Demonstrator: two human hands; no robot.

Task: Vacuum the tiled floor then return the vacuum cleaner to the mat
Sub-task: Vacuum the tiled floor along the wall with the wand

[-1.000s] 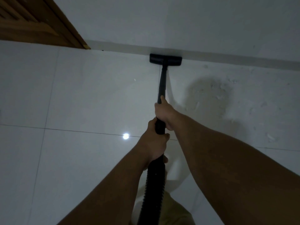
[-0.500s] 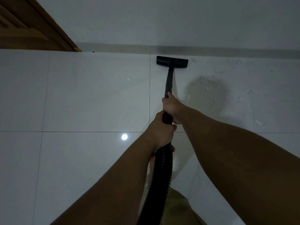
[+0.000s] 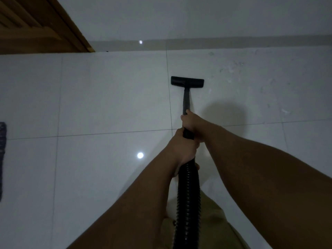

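1. Presently, a black vacuum wand [image 3: 186, 99] is seen held by both hands over a white tiled floor [image 3: 107, 97].
2. The right hand [image 3: 191, 123] is placed further along the wand, its fingers curled round the rigid tube with the thumb laid along the top.
3. The left hand [image 3: 183, 150] is placed just behind, touching the right hand, its fingers wrapped round the junction where the tube meets the ribbed hose [image 3: 187, 194]. Both grips are closed fully on the vacuum.
4. The floor head [image 3: 187, 82] is observed flat on a tile, just to the right of a grout line and apart from the skirting [image 3: 233, 42] at the foot of the wall [image 3: 197, 17].
5. The hose is seen running back from the left hand toward the lower edge of the view, passing over khaki clothing [image 3: 213, 218]. The body of the vacuum cleaner is not shown.
6. Small pale flecks of debris [image 3: 285, 111] are noted scattered on the tiles to the right of the floor head.
7. A dark shadow [image 3: 224, 114] is cast on the floor beside the right forearm.
8. A wooden door [image 3: 36, 24] is recorded at the upper left corner.
9. The edge of a dark mat [image 3: 2, 159] is visible at the far left border, well apart from the floor head.
10. A bright light reflection [image 3: 140, 155] is noted on the floor left of the left forearm.
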